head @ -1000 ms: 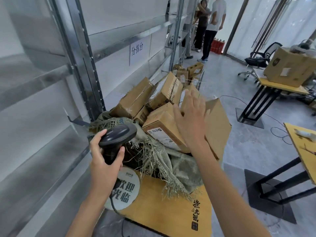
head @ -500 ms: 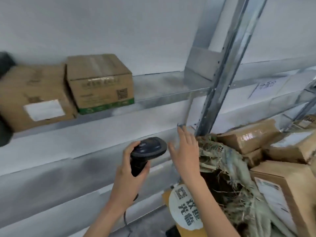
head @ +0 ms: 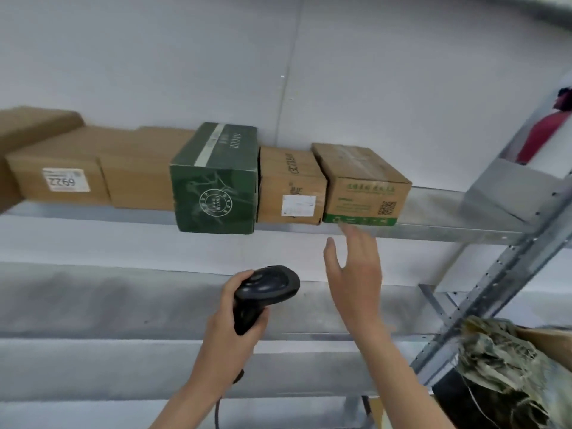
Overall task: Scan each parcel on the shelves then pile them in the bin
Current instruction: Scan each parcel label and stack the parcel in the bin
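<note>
Several parcels stand in a row on the metal shelf (head: 448, 232). At the right end is a brown box with a green strip (head: 363, 187), then a brown box with a white label (head: 291, 187), a dark green box (head: 216, 181) and more brown boxes (head: 58, 174) to the left. My right hand (head: 356, 270) is raised with straight fingers, its tips just under the green-strip box, not holding anything. My left hand (head: 230, 332) grips a black barcode scanner (head: 263, 292) below the shelf, pointing up and right.
A slanted perforated steel upright (head: 507, 289) stands on the right. At the bottom right is the bin's frayed green sack (head: 501, 363) with a cardboard edge behind it. A lower shelf beam (head: 123, 345) crosses under my hands. A red object (head: 544, 134) lies at the upper right.
The view has swung left and up from the bin to the shelf. My right hand has risen from the bin's edge toward the green-strip box. The scanner stays in my left hand.
</note>
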`<state>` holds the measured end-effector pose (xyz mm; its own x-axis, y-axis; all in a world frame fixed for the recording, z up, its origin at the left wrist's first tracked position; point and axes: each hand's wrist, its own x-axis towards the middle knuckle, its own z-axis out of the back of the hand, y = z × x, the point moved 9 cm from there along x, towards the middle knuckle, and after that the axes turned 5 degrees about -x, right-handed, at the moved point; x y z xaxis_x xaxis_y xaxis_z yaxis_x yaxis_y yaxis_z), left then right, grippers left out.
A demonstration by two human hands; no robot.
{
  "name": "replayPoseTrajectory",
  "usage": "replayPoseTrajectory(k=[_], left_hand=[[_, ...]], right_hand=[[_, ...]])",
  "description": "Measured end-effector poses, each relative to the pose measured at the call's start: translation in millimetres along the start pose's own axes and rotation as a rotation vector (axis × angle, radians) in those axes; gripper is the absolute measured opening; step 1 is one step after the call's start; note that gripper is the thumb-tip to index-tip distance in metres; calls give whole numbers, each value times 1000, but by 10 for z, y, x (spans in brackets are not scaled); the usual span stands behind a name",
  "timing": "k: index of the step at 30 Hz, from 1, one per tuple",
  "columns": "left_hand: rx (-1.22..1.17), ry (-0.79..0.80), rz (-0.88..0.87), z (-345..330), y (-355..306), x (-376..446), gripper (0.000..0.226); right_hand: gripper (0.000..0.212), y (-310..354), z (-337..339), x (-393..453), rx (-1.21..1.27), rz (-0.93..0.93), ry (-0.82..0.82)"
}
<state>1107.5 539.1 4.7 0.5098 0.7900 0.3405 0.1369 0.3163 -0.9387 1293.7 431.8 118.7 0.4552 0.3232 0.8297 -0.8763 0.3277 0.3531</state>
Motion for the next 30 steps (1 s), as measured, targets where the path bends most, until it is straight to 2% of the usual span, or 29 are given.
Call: replayPoseTrajectory(k=[3, 5, 7, 11, 13, 16, 19, 21, 23, 25, 30], left_hand=[[-5, -9, -54, 62, -180, 94, 76], [-11, -2, -89, 18, -328, 178, 76], [0, 5, -155, -62, -537, 263, 78], [-1, 0, -245, -235, -863, 412, 83], [-13, -27, -268, -302, -944, 445, 82], [-19, -50, -278, -425, -970, 447, 83], [-23, -73, -264, -568, -924, 407, 80], [-23, -89, -258, -642, -880, 367, 77], [-16, -100, -248, -702, -848, 324, 77], [-6, -100, -237, -742, -824, 300, 75], [-2, -114, -218, -811, -824, 295, 73]], right_hand=[[38, 129, 197, 567, -39, 78, -169], [49, 83, 151, 921, -128, 45, -118], [64, -62, -54, 1213, -230, -48, 91], [98, -411, -441, 1458, -442, -264, 610], [112, -480, -530, 1462, -426, -341, 785], [122, -493, -571, 1435, -411, -380, 950], [112, -528, -565, 1465, -426, -349, 1009], [95, -552, -576, 1496, -398, -317, 997], [91, -589, -554, 1527, -330, -301, 974], [92, -647, -495, 1564, -212, -305, 963], [66, -895, -234, 1705, 204, -408, 1036]])
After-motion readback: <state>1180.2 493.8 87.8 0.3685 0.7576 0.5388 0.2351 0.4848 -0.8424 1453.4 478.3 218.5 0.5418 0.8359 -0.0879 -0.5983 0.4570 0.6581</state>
